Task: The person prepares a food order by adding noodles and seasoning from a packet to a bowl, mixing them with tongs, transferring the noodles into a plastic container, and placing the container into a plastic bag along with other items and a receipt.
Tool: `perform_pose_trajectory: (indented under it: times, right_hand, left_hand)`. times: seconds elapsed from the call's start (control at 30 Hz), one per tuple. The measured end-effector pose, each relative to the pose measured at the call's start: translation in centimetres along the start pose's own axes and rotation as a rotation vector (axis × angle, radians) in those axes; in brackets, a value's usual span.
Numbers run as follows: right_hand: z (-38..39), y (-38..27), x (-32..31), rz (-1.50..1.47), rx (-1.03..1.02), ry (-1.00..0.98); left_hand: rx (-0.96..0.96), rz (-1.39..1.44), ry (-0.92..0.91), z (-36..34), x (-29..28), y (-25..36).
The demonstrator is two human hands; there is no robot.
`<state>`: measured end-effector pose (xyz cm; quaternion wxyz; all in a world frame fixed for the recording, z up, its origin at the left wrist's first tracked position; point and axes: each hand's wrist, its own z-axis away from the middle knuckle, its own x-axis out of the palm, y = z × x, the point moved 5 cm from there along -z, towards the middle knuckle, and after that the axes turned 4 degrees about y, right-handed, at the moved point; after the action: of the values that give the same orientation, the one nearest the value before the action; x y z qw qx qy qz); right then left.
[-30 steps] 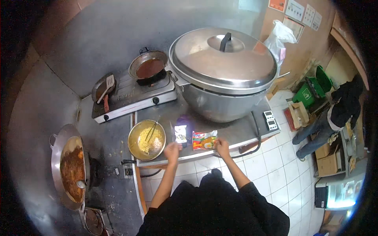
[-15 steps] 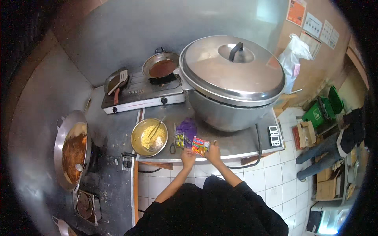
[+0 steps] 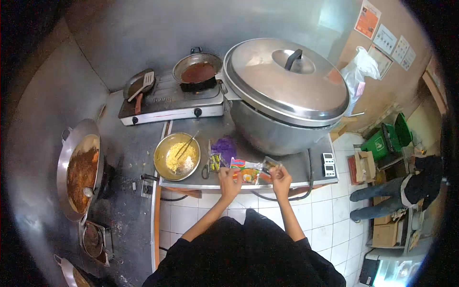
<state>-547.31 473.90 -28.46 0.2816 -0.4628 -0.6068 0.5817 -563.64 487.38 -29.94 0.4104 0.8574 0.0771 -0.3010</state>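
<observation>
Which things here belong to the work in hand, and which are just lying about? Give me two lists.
Likely in use:
red packet, at the left hand
shiny sachet, at the right hand
green-yellow sachet, nearby
metal bowl with yellow food

Apparently just lying about:
big lidded pot
small white devices
green bin

Grey back wall (image 3: 191, 24) | tan side wall (image 3: 389, 90), posted sheets (image 3: 385, 39) | white tiled floor (image 3: 325, 215)
</observation>
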Motion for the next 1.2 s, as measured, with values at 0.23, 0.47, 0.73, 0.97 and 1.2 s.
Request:
perform_pose_trajectory:
  times: [0.23, 0.47, 0.73, 0.97, 1.2]
  right_hand:
    - [2.1, -6.1, 7.7, 0.071, -0.074, -0.347]
    - [5.2, -4.7, 13.6, 0.387, -0.410, -0.460]
    - [6.4, -4.1, 19.6, 0.591, -0.388, -0.690]
    - [7.3, -3.7, 24.7, 0.841, -0.670, -0.563]
    - [3.5, -1.9, 23.5, 0.888, -0.647, -0.385]
  left_hand:
    - [-0.709, 1.075, -0.323, -0.4, -0.2, 0.2]
    - [-1.154, 1.352, -0.278, 3.3, -1.7, -4.3]
    - [-1.160, 1.736, 0.397, 8.2, -4.3, -13.0]
    - [-1.216, 1.786, 0.399, 9.2, -8.7, -14.1]
    - [-1.208, 1.503, 0.226, 6.9, -7.0, -13.4]
